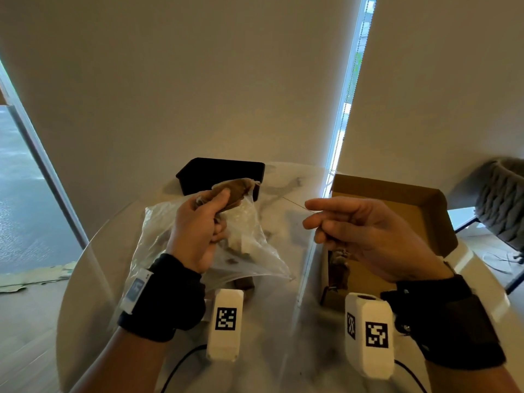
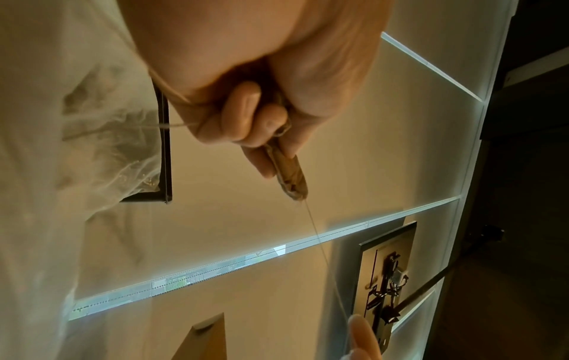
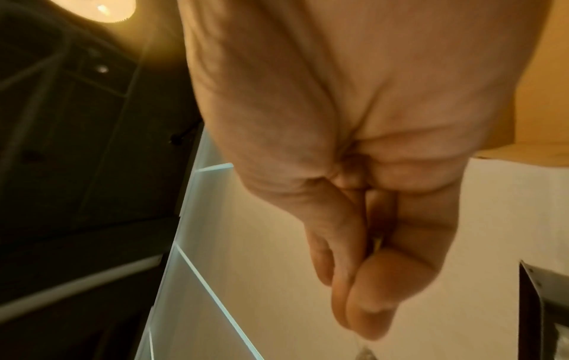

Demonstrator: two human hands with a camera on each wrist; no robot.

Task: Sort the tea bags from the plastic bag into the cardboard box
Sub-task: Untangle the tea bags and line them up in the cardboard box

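Left hand: my left hand (image 1: pixel 198 228) is raised over the table, fingers curled round a brown tea bag (image 1: pixel 231 190) and a fold of the plastic bag (image 1: pixel 246 251).
Right hand: my right hand (image 1: pixel 365 234) is lifted just in front of the cardboard box (image 1: pixel 397 194), thumb and forefinger pinched on a thin string (image 1: pixel 295 202); the other fingers lie loosely bent.
String: it runs taut from the tea bag's end across the gap to my right fingertips; the left wrist view shows it leaving the bag's tip (image 2: pixel 291 180).
Plastic bag: clear and crumpled, it hangs from my left hand toward the table's middle, with more tea bags dimly seen inside.
Cardboard box: open, at the right edge of the table (image 1: pixel 283 321), with several brown tea bags already lying along its near left side (image 1: pixel 337 268).
Black tray: a dark tray (image 1: pixel 221 168) sits at the far edge, behind the plastic bag.
Step in hand: I judge I am untangling one tea bag by its string before boxing it.
Doing it well: ease the pull on the string so it does not tear off, loosen the left fingers enough to let that bag slip free while keeping the plastic held, then carry it right and lay it beside those in the box.
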